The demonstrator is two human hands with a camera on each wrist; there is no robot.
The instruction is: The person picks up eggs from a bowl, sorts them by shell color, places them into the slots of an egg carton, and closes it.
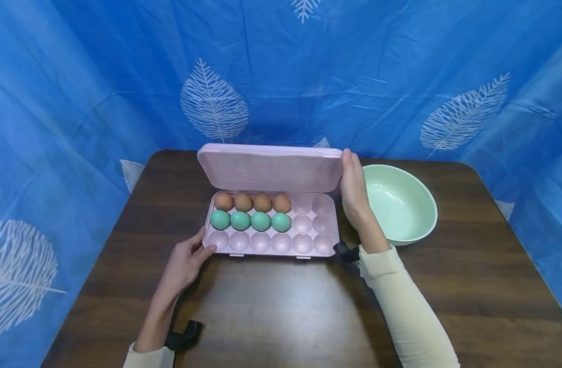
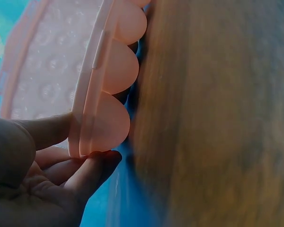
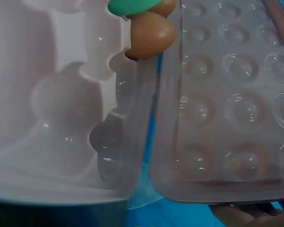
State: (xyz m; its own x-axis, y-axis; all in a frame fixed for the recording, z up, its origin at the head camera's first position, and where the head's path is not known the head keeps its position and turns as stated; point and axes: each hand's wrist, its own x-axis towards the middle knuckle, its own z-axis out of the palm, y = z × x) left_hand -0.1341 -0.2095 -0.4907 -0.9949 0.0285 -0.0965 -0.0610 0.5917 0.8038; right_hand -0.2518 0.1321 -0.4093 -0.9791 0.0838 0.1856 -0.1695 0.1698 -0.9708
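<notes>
A pale pink egg box lies on the table with its lid raised at the back. Several brown eggs fill the left of the back row. In front of them sit several green eggs, while the front row and right-hand cups hold none. My left hand pinches the box's front left corner; in the left wrist view the thumb is on the rim and fingers are underneath. At the lid's right edge, my right hand holds on, its fingertips partly hidden behind the lid.
A light green bowl stands right of the box, partly behind my right hand and forearm. The dark wooden table ends at the back against a blue curtain with white leaf prints. Black wrist straps stick out beside both forearms.
</notes>
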